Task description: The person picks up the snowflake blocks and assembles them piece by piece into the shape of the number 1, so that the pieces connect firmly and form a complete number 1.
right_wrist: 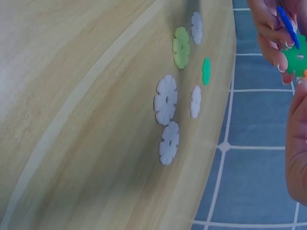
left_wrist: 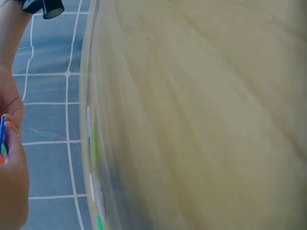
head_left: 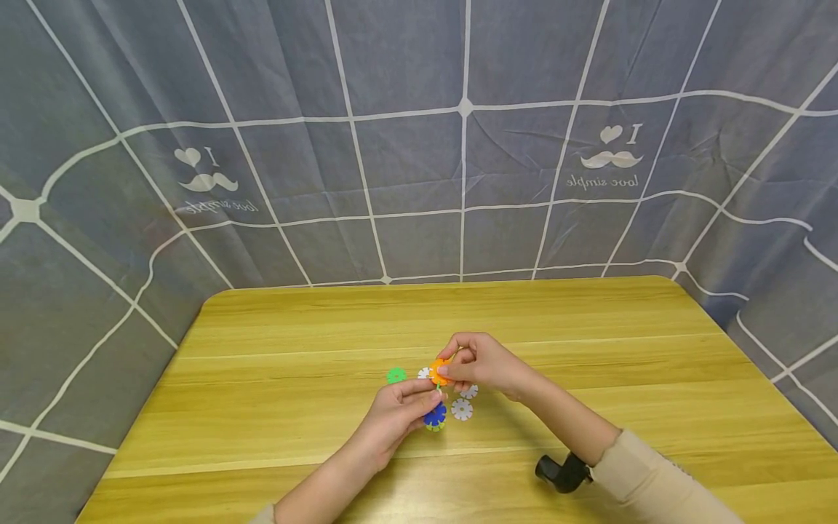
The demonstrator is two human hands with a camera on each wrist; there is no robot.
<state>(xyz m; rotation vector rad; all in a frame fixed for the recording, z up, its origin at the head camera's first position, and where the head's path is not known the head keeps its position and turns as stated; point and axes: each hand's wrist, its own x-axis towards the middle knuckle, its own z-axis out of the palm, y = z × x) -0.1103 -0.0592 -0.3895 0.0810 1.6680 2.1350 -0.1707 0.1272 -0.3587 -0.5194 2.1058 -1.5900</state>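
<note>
Low over the table, both hands meet around small notched plastic discs. My right hand pinches an orange disc between thumb and fingers. Just below it, my left hand grips a blue disc and a green disc, which the right wrist view shows close together. The orange disc's edge meets the green one there; how far they are slotted together is hidden by fingers. Beneath the blue disc a yellow-green disc lies flat on the table.
On the wooden table lie several white discs and a loose green disc. A black device is by the right forearm, at the sleeve. A grey curtain with white lines hangs behind the table.
</note>
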